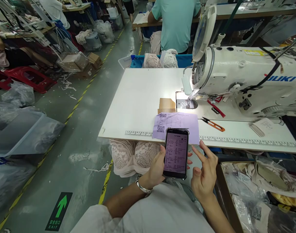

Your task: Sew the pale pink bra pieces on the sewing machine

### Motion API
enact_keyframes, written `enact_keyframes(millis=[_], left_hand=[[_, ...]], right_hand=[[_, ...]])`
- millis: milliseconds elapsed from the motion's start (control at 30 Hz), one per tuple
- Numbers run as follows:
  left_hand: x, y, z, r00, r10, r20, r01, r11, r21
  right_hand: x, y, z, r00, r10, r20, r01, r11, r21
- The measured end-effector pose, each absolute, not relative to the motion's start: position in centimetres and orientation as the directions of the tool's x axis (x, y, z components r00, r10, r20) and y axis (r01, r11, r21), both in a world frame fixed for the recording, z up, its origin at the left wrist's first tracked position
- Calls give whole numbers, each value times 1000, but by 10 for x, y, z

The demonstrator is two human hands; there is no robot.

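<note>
My left hand is wrapped round a smartphone, its lit screen covered in rows of text. Just right of the phone is my right hand, fingers apart and holding nothing. A purple paper sheet with QR codes lies on the white sewing table, partly behind the phone. Beside the sheet's top edge sits a brown card piece. Orange-handled thread snips rest to the right of the sheet. Below the table's front edge, left of my hand, are lace bra cups.
A white sewing machine stands on the table's right side, its lamp lit. An open box of bagged fabric pieces is at lower right. A blue bin with bras stands behind the table. Ahead sits a person in a teal shirt.
</note>
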State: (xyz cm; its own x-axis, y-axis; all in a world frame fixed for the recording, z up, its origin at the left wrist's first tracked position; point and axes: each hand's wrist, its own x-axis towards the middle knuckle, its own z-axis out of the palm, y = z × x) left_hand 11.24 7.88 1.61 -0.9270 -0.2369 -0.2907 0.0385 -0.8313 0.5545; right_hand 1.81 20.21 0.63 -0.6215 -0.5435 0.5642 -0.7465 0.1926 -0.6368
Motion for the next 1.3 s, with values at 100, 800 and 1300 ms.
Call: enact_keyframes(millis=[100, 800, 1300], left_hand=[[112, 79, 15, -935, -232, -268, 43, -824, 565], [112, 81, 17, -901, -315, -299, 30, -732, 680], [114, 80, 12, -890, -353, -289, 48, -703, 710]], right_hand=[[18, 202, 6, -621, -541, 567, -750, 203, -629], [10, 193, 7, -570, -607, 553, -818, 356, -452], [15, 190, 8, -540, -666, 515, -835, 349, -425]])
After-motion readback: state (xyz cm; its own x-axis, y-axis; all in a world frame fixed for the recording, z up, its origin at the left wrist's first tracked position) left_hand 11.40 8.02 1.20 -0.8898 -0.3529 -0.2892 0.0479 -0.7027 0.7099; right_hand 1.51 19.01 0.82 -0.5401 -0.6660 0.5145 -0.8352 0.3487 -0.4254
